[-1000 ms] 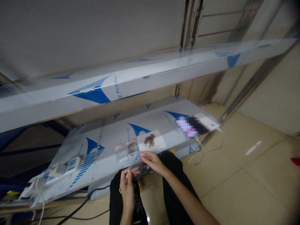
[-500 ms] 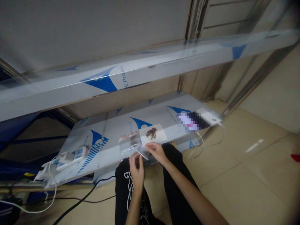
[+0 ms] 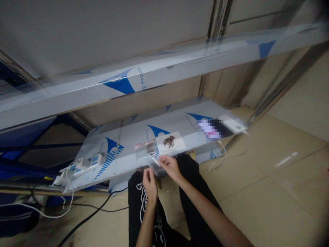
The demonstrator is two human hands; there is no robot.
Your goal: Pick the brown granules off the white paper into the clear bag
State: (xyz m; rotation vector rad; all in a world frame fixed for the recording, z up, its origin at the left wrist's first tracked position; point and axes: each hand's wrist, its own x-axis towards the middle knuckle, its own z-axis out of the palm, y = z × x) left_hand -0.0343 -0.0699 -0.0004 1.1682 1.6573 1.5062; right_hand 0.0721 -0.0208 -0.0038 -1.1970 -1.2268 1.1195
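Note:
A small clear plastic bag (image 3: 155, 165) hangs between my two hands at the front edge of the shelf. My right hand (image 3: 170, 166) pinches it from the right with thumb and forefinger. On the lower left, my left hand (image 3: 150, 184) has its fingers closed at the bag's bottom corner. Just beyond them, a pile of small dark brown pieces (image 3: 169, 141) lies on a white sheet (image 3: 179, 142). Left of the sheet are more clear bags (image 3: 141, 156) and some thin reddish strands (image 3: 143, 144); their exact kind is too small to tell.
The low shelf (image 3: 123, 137) wears printed protective film. A power strip (image 3: 89, 165) with a plugged-in charger stands at its left end. Toward the right end lie a phone (image 3: 212, 129), partly blurred out, and a white device (image 3: 233, 125) with a cable. A higher beam (image 3: 164, 77) crosses above.
The bag has turned from a thin edge-on line to a wider face between my hands. My left fingers have drawn together at its lower end. The camera view has shifted slightly.

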